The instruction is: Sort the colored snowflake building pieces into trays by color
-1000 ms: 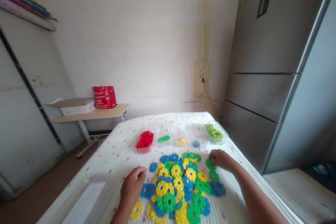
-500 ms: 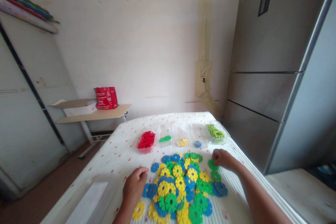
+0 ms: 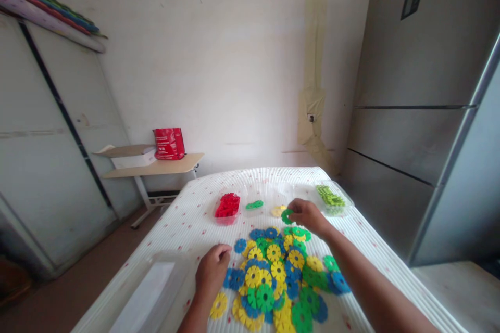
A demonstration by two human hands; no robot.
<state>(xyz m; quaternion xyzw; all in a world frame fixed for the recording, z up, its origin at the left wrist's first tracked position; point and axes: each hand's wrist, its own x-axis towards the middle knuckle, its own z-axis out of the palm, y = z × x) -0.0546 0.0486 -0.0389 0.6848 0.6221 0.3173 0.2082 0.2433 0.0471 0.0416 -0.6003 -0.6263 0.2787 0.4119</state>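
My right hand point(image 3: 307, 214) pinches a green snowflake disc point(image 3: 287, 216) in the air, beyond the heap. Just behind that disc lie yellow discs point(image 3: 278, 210) in a clear container, partly covered by it. In the middle of the table a loose heap of notched blue, yellow and green discs point(image 3: 273, 253) is spread out. My left hand point(image 3: 212, 269) rests left of the heap with its fingers curled in, and nothing shows between them. A few green discs point(image 3: 254, 205) sit in another clear container. The small container of blue discs is hidden behind my right hand.
A clear box of red pieces point(image 3: 227, 207) stands at the back left, and one of light green pieces point(image 3: 330, 197) at the back right. A clear plastic tub point(image 3: 179, 276) with a white sheet lies front left. The refrigerator point(image 3: 410, 130) stands right of the table.
My right hand has picked up a green disc from the heap's right side and carried it left and away from me. My left hand stays beside the heap. The view has turned slightly left.
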